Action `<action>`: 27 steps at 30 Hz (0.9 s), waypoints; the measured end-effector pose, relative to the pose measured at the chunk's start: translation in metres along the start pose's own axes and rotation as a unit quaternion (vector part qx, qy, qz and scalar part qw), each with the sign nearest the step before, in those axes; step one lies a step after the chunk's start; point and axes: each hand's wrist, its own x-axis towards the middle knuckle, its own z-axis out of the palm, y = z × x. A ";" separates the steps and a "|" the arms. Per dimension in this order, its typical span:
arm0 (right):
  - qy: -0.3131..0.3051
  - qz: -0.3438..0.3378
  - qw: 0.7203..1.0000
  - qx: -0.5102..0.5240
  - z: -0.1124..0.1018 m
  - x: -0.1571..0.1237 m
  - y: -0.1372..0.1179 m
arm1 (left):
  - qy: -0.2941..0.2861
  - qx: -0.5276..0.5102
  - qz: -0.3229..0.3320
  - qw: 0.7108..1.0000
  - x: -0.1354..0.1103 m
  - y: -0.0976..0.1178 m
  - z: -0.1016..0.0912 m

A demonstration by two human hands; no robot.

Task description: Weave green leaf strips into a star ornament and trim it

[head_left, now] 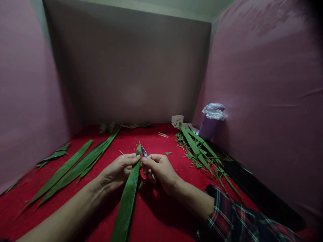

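Observation:
A long green leaf [128,188] stretches from the bottom edge up to its narrow tip. Near that tip, my left hand [124,164] pinches it between thumb and fingers. My right hand [160,168] is closed at the leaf's right edge, thumb and forefinger close against it. Small scissors [144,152] with a red handle are at my right hand, blades pointing away beside the leaf tip. Part of their handle is hidden behind my right fingers.
Long leaves [73,168] lie on the red cloth [101,215] to the left. Cut leaf strips [202,153] are heaped on the right. Behind them stand a purple container [209,127] topped with clear plastic and a white card [177,119]. Thin sticks [163,134] lie ahead.

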 end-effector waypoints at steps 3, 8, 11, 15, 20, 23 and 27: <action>0.000 0.010 0.999 -0.030 0.001 -0.001 -0.001 | -0.002 0.017 0.003 1.000 0.000 0.000 0.002; 0.007 0.021 0.998 -0.059 0.002 -0.001 -0.001 | 0.015 0.030 0.002 0.999 0.001 -0.002 0.003; 0.013 0.028 0.998 -0.063 0.003 -0.001 -0.002 | 0.017 0.026 0.006 1.000 0.000 -0.002 0.006; 0.010 0.041 0.997 -0.068 0.005 -0.002 -0.003 | 0.041 0.025 0.017 0.999 -0.002 -0.001 0.008; -0.007 0.043 0.996 -0.072 0.005 -0.002 -0.001 | 0.054 0.046 0.031 0.997 0.000 0.000 0.004; 0.005 0.025 0.998 -0.057 0.003 0.000 0.000 | 0.056 0.053 0.031 0.997 0.001 0.001 0.005; 0.049 -0.008 0.998 -0.030 -0.001 0.004 0.002 | 0.052 0.070 0.024 0.996 0.001 0.000 0.008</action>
